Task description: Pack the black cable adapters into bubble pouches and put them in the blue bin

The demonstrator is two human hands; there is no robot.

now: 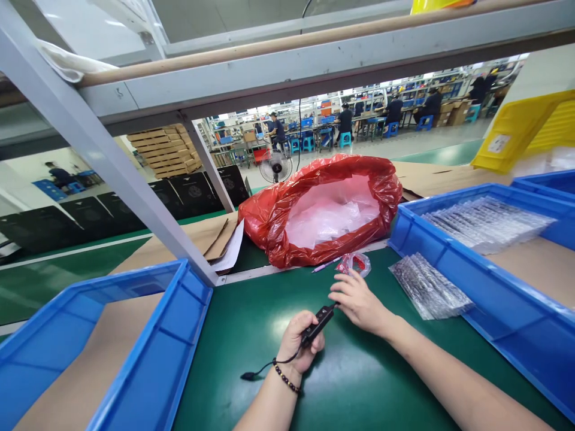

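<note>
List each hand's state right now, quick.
Left hand: closed, holding the black device.
Right hand: fingers loosely spread at the device's far end; whether it grips the cable there cannot be told.

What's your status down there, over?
Left hand gripping black box. Right hand at its far end, grip unclear. Small plastic bag lies just beyond the right fingers, not between the hands.
</note>
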